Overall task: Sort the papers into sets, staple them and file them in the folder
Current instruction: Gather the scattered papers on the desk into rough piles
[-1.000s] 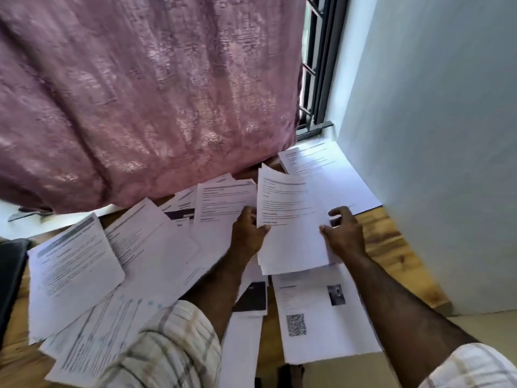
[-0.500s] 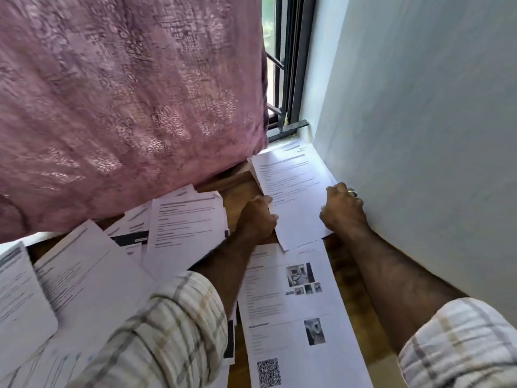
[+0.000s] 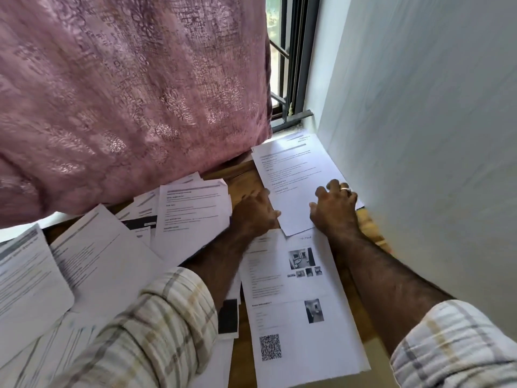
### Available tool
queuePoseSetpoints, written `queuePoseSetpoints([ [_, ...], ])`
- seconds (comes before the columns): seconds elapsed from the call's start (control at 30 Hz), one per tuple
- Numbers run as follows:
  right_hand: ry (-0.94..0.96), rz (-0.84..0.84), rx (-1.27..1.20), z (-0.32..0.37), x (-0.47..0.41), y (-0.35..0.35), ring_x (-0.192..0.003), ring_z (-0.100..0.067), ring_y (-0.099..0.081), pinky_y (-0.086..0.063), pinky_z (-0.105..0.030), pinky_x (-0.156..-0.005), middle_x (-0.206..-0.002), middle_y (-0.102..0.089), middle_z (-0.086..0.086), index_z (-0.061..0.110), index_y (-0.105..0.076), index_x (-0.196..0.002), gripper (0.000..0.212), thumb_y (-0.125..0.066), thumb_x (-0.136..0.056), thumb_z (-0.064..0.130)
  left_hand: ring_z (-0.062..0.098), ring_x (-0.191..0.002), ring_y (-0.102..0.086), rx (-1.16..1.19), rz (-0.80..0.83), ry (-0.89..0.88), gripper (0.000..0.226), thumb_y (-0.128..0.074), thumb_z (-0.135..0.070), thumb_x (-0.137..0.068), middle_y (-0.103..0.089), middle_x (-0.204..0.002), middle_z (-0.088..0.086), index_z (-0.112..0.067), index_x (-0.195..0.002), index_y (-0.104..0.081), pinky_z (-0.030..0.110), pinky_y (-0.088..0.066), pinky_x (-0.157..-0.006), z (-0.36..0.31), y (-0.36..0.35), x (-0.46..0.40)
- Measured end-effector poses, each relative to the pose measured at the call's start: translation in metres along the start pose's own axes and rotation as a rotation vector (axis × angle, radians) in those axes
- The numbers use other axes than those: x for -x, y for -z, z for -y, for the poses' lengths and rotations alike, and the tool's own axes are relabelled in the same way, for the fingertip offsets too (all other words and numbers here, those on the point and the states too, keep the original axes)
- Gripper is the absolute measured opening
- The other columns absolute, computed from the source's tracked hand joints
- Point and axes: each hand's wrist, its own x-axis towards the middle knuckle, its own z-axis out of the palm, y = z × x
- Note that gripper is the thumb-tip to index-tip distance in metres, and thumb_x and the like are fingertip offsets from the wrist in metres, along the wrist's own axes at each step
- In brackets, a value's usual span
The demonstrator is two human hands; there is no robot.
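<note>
Since a second earlier, the sheaf I had held lifted in both hands had come down flat onto the wooden table (image 3: 240,175), in the corner by the white wall (image 3: 419,135) at centre right of the frame. That stack of text pages (image 3: 293,175) lay with my left hand (image 3: 256,214) at its left edge, fingers curled; whether they pinched the paper I could not tell. My right hand (image 3: 334,208) (a ring on one finger) rested on the stack's lower right corner with bent fingers pressing down. Just below it lay a sheet with photos and a QR code (image 3: 296,303). More loose papers (image 3: 112,247) spread across the left, under the pink curtain (image 3: 126,93) filling the upper left
</note>
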Motion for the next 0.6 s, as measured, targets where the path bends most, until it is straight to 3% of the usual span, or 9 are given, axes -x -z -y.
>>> queuePoseSetpoints([
  [0.17,0.061,0.053,-0.165,0.038,0.070,-0.003,-0.119,-0.032,-0.053,-0.041,-0.048,-0.100,-0.125,-0.058,-0.009,0.023,-0.070,-0.120,0.036,-0.064,-0.093,0.046,0.029,-0.118,-0.063,0.002,-0.086,0.011,0.056,-0.066,-0.056,-0.092,-0.065,-0.133,0.004,-0.023,-0.136,-0.058,0.042,-0.056,-0.095,0.053,0.012,0.061],
  [0.3,0.083,0.091,-0.245,0.071,0.125,-0.011,-0.117,-0.031,-0.057,-0.043,-0.047,-0.101,-0.120,-0.063,-0.007,0.023,-0.073,-0.115,0.032,-0.064,-0.093,0.045,0.016,-0.102,-0.063,0.060,-0.150,0.063,0.042,-0.071,-0.052,-0.094,-0.067,-0.116,-0.003,-0.025,-0.126,-0.064,0.028,-0.049,-0.082,0.108,0.024,0.116],
  [0.43,0.192,0.156,-0.293,0.113,0.178,-0.018,-0.115,-0.028,-0.060,-0.045,-0.044,-0.102,-0.121,-0.065,-0.004,0.026,-0.072,-0.115,0.029,-0.064,-0.095,0.045,0.012,-0.094,-0.061,0.062,-0.217,0.124,0.035,-0.071,-0.046,-0.095,-0.068,-0.108,-0.005,-0.021,-0.120,-0.068,0.025,-0.046,-0.078,0.142,0.028,0.179],
  [0.53,0.199,0.168,-0.282,0.133,0.208,-0.026,-0.108,-0.028,-0.062,-0.049,-0.042,-0.096,-0.116,-0.065,-0.004,0.024,-0.071,-0.114,0.028,-0.064,-0.095,0.043,0.011,-0.086,-0.062,0.066,-0.175,0.067,0.029,-0.069,-0.047,-0.096,-0.070,-0.101,-0.005,-0.022,-0.111,-0.070,0.024,-0.048,-0.073,0.142,0.015,0.218],
  [0.6,0.106,0.134,-0.310,0.135,0.219,-0.024,-0.110,-0.029,-0.062,-0.051,-0.044,-0.098,-0.118,-0.064,-0.005,0.022,-0.070,-0.115,0.026,-0.066,-0.095,0.039,0.014,-0.089,-0.065,0.085,-0.131,0.016,0.031,-0.066,-0.050,-0.097,-0.073,-0.103,-0.004,-0.023,-0.111,-0.071,0.025,-0.053,-0.076,0.139,0.003,0.232],
])
